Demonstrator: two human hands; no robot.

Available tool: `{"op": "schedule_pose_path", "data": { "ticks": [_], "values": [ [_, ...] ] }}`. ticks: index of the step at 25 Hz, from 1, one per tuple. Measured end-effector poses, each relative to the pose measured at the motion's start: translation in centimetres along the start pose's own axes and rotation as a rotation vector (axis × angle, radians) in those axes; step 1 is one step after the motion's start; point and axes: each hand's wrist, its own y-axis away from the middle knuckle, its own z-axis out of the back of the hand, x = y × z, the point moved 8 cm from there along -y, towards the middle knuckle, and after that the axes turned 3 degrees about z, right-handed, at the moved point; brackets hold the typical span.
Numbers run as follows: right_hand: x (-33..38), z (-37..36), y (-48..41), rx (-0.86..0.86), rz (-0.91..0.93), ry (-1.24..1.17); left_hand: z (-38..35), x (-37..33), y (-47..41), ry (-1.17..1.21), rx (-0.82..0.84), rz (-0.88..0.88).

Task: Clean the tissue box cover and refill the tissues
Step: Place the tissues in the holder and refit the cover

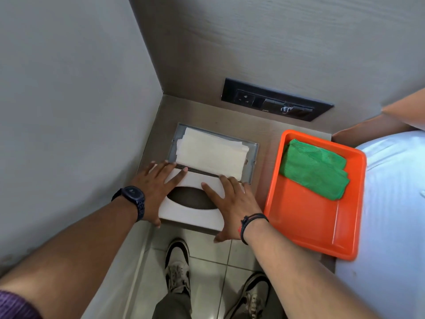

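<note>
A white tissue box cover with a dark oval slot lies at the near edge of the counter, partly over a recessed metal tissue tray. A stack of white tissues fills that recess. My left hand grips the cover's left side, thumb under its near edge, fingers reaching the far edge. My right hand presses flat on the cover's right side, thumb curled around the near edge. A folded green cloth rests in an orange tray to the right.
A grey wall closes off the left side. A black socket panel is set in the back wall. A pale blue-white sheet lies right of the orange tray. Tiled floor and my shoes show below the counter edge.
</note>
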Motion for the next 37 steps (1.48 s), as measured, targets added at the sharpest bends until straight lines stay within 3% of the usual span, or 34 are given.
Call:
{"op": "schedule_pose_path", "data": {
  "ticks": [6,15,23,37],
  "values": [
    [-0.3,0.5,1.7,-0.018,-0.044,0.050,1.9,-1.8,1.1,-0.072,-0.035,-0.073],
    [-5.1,9.8,3.6,-0.262,-0.050,0.119,12.1,1.1,-1.0,-0.066,-0.198,-0.155],
    [-10.1,9.7,-2.3,-0.203,-0.096,0.109,11.5,3.2,-8.9,-0.020,-0.205,-0.135],
    [-11.2,7.5,-4.4,-0.139,-0.132,-0.017,10.6,3.8,-11.2,0.023,-0.222,-0.165]
  ]
}}
